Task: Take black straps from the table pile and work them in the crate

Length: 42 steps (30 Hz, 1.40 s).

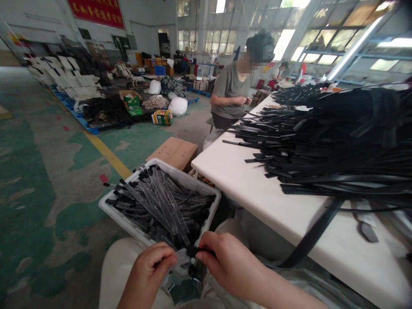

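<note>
Over my lap, my left hand (150, 269) pinches a small piece of clear plastic film (183, 256) between thumb and fingers. My right hand (227, 262) is closed on a black strip (192, 251), whose short end points left and meets the film. A longer black strap (313, 240) hangs off the table edge and passes behind my right forearm; whether it is the same strip is hidden. Just beyond my hands stands a white plastic bin (215, 201) filled with black strips (167, 201), many wrapped in clear film.
To my right, a white table (222, 161) carries a large heap of black strips (322, 141). A cardboard box (172, 152) sits behind the bin. Across the table's far end, a person (230, 92) handles something small. Loaded blue pallets (93, 128) line the floor at left.
</note>
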Motion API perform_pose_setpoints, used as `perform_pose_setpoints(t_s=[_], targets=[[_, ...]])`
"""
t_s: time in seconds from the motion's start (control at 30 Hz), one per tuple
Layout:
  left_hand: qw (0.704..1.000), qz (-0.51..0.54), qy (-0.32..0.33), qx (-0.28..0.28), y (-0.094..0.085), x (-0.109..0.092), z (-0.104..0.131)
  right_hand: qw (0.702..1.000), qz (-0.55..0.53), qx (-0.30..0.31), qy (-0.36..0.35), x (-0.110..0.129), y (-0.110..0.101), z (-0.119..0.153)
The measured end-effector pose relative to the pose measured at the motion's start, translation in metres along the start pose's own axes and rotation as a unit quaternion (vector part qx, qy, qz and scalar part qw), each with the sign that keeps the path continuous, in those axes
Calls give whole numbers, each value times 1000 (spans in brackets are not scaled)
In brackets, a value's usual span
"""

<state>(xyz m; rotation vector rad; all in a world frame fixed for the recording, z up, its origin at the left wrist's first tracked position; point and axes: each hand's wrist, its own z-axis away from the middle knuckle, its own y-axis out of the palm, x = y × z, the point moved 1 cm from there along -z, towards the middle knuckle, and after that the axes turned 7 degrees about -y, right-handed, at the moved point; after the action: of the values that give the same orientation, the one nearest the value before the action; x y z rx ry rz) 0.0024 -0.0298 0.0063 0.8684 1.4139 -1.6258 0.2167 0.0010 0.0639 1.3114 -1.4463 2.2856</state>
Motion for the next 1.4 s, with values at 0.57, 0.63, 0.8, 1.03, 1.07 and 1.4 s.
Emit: perform_pose_setpoints(t_s=[0.57, 0.63, 0.8, 1.03, 1.07, 1.4], targets=[[968, -29, -112, 224, 0, 15, 5, 971, 136, 185, -59, -30, -20, 16], [967, -71, -103, 222, -12, 14, 3, 973, 117, 193, -57, -38, -32, 26], [952, -150, -55, 260, 2, -7, 1, 956, 209, 195, -74, -31, -24, 20], [958, -150, -49, 241, 27, -7, 2, 950, 227, 203, -71, -27, -9, 17], [961, -154, -52, 223, 19, -1, 1, 953, 234, 188, -48, -30, -18, 25], [982, -53, -62, 172, 23, 6, 11, 972, 183, 143, -27, -12, -32, 24]])
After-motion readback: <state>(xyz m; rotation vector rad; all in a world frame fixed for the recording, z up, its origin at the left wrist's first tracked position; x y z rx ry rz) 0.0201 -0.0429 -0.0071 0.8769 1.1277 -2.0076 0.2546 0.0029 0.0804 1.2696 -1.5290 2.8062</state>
